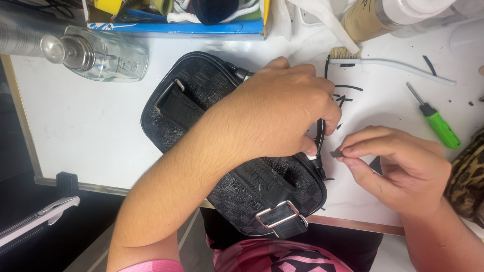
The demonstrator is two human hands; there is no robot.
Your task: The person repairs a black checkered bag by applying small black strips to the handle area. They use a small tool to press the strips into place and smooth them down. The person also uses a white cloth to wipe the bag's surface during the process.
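Note:
A small dark checkered bag [201,85] with black straps and silver buckles lies on a white work table [91,136]. My left hand [280,108] rests over the bag's right side and pinches a thin black leather pull tab [319,132] at its end. My right hand [398,163] sits just to the right, thumb and fingers pinching a small dark flat piece [336,154] close to that tab.
A white toothbrush [393,64] and a green-handled screwdriver [438,123] lie on the table at the right, with black scraps around them. A clear glass bottle [101,53] lies at the back left. A blue box [181,25] and bottles stand at the back. Leopard-print cloth [469,176] is at the right edge.

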